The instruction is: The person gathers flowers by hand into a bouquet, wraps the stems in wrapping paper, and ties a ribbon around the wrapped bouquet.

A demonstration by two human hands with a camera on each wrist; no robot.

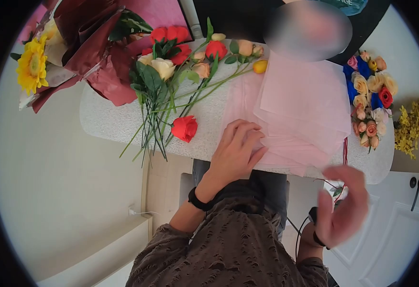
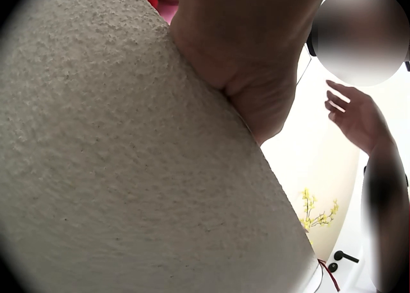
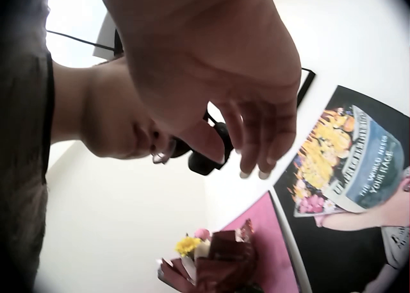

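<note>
In the head view, my left hand [image 1: 236,152] rests on the front left part of the stacked pink tissue sheets [image 1: 305,103], its fingers loosely bent. In the left wrist view only the heel of that hand [image 2: 246,68] shows, at the table edge. My right hand [image 1: 344,205] is raised off the table's front right edge, blurred, with fingers curving toward the thumb and a gap between them. The right wrist view shows this hand [image 3: 224,94] holding nothing, fingers relaxed. A red ribbon [image 1: 345,150] hangs at the table edge beyond it.
Loose artificial flowers, with a red rose [image 1: 184,128] nearest, lie left on the white textured table [image 1: 109,112]. A bouquet in dark red wrap [image 1: 87,48] stands at far left. More roses [image 1: 374,86] are at the right, beside yellow blossoms [image 1: 413,126]. A white door [image 1: 386,229] is lower right.
</note>
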